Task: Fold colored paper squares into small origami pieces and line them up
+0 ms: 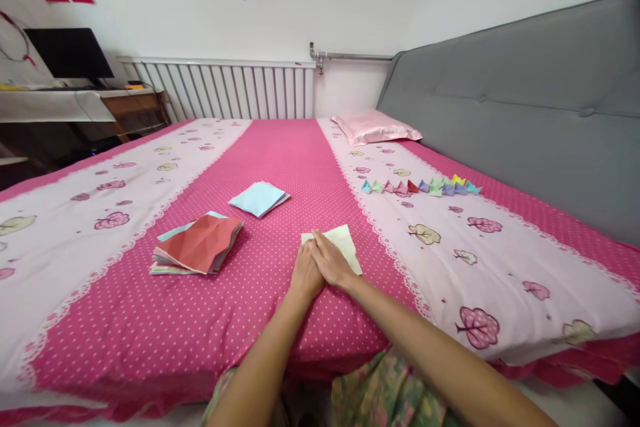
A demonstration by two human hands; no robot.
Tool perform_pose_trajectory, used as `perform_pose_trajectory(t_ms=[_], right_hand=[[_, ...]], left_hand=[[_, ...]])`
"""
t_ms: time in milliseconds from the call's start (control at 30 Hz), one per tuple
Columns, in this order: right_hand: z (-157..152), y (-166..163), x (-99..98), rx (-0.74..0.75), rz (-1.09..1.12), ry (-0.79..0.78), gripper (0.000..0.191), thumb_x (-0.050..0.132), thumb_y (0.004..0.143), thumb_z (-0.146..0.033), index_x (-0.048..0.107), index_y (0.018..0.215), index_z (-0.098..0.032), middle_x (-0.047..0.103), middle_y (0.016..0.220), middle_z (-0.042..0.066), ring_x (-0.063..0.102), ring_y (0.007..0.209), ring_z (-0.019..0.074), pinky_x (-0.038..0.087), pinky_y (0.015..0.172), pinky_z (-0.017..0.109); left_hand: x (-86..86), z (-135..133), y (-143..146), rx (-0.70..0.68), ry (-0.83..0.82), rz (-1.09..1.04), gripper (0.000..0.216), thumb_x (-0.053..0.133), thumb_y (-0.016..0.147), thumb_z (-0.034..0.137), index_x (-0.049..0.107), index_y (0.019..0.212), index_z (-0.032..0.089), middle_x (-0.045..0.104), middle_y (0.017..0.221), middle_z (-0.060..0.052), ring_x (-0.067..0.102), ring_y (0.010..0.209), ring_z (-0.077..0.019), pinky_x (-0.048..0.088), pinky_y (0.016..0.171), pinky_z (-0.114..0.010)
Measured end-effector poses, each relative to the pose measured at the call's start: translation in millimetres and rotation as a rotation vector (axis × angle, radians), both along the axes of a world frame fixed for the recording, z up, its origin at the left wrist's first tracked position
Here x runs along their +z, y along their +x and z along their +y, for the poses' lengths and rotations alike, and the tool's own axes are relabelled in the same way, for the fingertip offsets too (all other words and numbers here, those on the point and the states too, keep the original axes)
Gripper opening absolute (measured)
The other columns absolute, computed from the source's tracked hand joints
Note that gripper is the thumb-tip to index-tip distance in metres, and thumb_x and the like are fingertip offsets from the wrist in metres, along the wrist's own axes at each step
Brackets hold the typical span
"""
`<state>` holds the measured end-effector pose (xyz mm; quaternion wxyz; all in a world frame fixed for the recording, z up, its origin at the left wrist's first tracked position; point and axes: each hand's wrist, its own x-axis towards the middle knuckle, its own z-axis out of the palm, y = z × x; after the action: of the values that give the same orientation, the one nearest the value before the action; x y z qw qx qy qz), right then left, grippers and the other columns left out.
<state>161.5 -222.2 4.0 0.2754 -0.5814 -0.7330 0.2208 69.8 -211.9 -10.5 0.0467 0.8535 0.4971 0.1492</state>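
A pale cream square of paper (344, 240) lies on the pink dotted bedspread in front of me. My left hand (306, 270) rests at its near left corner, its fingers partly covered by the other hand. Laid against and over it is my right hand (330, 261), with fingers stretched out flat across the paper. Both hands press down close together and look open; the left fingertips are hidden. To the left sit a stack of coloured paper with a red sheet on top (203, 240) and a smaller stack topped by light blue paper (259, 198).
A row of several small folded paper pieces (420, 187) in mixed colours runs along the bed at right. Beyond it lies a pink pillow (375, 127) near the grey headboard (515, 100). A radiator (225, 90) lines the wall; a desk holds a monitor (70, 53).
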Motion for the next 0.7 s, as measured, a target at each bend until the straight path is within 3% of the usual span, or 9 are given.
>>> perform_pose_trajectory(t_ms=[100,200,467,600,700], right_hand=[[7,12,-23.2,-0.012,-0.063,-0.032,0.066,0.009,0.09,-0.051,0.023,0.139,-0.01,0.024,0.146,0.01,0.018,0.135,0.0194,0.012,0.109,0.037],[7,23,-32.7,-0.015,-0.126,-0.056,0.069,0.01,0.089,-0.055,0.023,0.14,-0.011,0.023,0.146,0.009,0.015,0.136,0.0196,0.008,0.11,0.037],[5,44,-41.6,-0.141,-0.227,-0.067,0.072,0.021,0.086,-0.059,0.023,0.14,-0.011,0.018,0.148,0.011,0.008,0.136,0.0258,-0.003,0.108,0.042],[4,52,-41.2,-0.264,-0.202,-0.072,0.065,0.032,0.086,-0.051,0.028,0.138,-0.013,0.022,0.147,0.01,0.011,0.135,0.0276,-0.002,0.108,0.042],[3,59,-34.9,-0.351,-0.134,-0.077,0.06,0.031,0.088,-0.043,0.029,0.137,-0.009,0.028,0.144,0.013,0.018,0.134,0.0269,0.007,0.108,0.04]], left_hand=[[-11.3,0,-3,-0.03,0.028,0.083,0.051,0.03,0.088,0.024,0.029,0.136,0.01,0.034,0.141,-0.013,0.024,0.132,-0.0249,0.018,0.108,-0.042],[-16.2,3,-6,0.011,0.011,0.126,0.051,0.025,0.088,0.025,0.03,0.136,0.007,0.033,0.141,-0.014,0.024,0.132,-0.0243,0.017,0.108,-0.041],[-19.8,3,-16,0.188,0.013,0.141,0.056,0.02,0.089,0.042,0.033,0.136,0.012,0.033,0.141,-0.012,0.024,0.132,-0.0264,0.015,0.108,-0.043],[-18.9,-2,-24,0.295,0.044,0.137,0.054,0.024,0.089,0.038,0.034,0.135,0.013,0.034,0.141,-0.013,0.024,0.132,-0.0279,0.013,0.108,-0.045],[-15.1,-7,-32,0.367,0.041,0.05,0.051,0.028,0.088,0.032,0.037,0.134,0.011,0.035,0.14,-0.015,0.025,0.132,-0.0279,0.013,0.108,-0.044]])
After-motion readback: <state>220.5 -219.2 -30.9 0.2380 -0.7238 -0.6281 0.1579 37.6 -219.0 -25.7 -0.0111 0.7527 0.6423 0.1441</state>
